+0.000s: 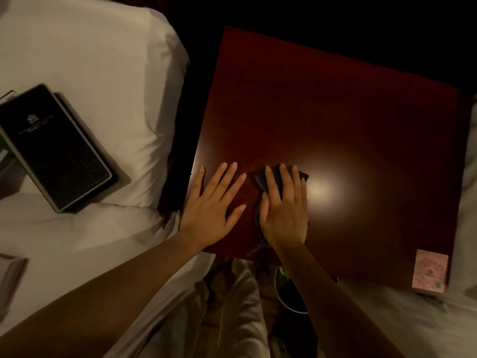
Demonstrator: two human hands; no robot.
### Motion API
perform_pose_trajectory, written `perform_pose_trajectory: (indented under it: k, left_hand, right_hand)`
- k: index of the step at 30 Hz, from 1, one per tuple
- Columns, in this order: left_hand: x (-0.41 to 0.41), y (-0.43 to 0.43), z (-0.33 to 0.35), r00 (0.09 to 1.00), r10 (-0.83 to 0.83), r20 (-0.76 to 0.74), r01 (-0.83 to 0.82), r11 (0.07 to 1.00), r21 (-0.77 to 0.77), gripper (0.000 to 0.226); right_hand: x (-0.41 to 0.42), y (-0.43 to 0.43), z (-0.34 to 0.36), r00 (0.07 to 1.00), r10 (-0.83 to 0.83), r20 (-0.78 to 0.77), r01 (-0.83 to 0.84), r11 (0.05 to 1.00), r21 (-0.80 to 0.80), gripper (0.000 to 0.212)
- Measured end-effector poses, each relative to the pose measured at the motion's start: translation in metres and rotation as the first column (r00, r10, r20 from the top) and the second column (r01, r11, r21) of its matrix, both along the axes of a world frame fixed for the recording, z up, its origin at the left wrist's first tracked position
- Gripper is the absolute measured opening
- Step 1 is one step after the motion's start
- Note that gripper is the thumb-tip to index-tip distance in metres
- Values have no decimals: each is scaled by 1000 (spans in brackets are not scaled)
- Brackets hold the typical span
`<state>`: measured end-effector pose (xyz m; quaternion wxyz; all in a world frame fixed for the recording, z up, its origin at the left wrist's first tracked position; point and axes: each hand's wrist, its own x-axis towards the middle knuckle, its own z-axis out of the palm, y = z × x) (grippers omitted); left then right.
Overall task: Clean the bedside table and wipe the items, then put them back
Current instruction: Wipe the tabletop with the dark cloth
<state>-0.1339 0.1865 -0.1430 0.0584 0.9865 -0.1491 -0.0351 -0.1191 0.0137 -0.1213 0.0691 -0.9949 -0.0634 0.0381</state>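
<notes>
The right hand (284, 210) lies palm-down on a dark cloth (278, 178), fingers stretched out and close together, pressing it flat to the table (335, 112) rather than gripping it. The cloth shows beyond the fingertips and between them, and a strip of it trails back under the wrist towards the table's near edge. Just beside it, on the left, the left hand (214, 202) rests flat and empty on the bare wood — fingers spread wide, thumb pointing towards the other hand, the little finger at the table's left edge.

The table is a dark red, glossy square, with a bright patch of reflected light just right of the cloth. A small pink card (430, 271) sits in its near right corner, well apart from both hands; its print is too blurred to read.

Left of the table is a bed (90, 55) with white pillows. On them lies a black folder (55, 148) with a pale logo, tilted, stacked over other flat items whose edges peek out beneath it.
</notes>
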Motion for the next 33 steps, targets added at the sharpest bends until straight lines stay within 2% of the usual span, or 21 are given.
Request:
perform_pose_trajectory:
  k: [3,7,23,33]
  left_hand:
    - [-1,0,0,1000,-3,2,3,1000,-1,63]
    - [-1,0,-1,1000,4,11,-4,1000,-8,63]
    - [-1,-1,-2,1000,13,-19,-14,999,-51,62]
    - [-2,-1,-5,999,19,-31,-20,999,-34,63]
  right_hand:
    - [35,5,0,996,62,57,-65,996,67,47]
    - [82,15,0,993,108,40,-112,986,124,48]
    - [230,48,6,940,339,29,-340,933,116,48]
    - [244,55,4,924,380,34,-381,916,127,49]
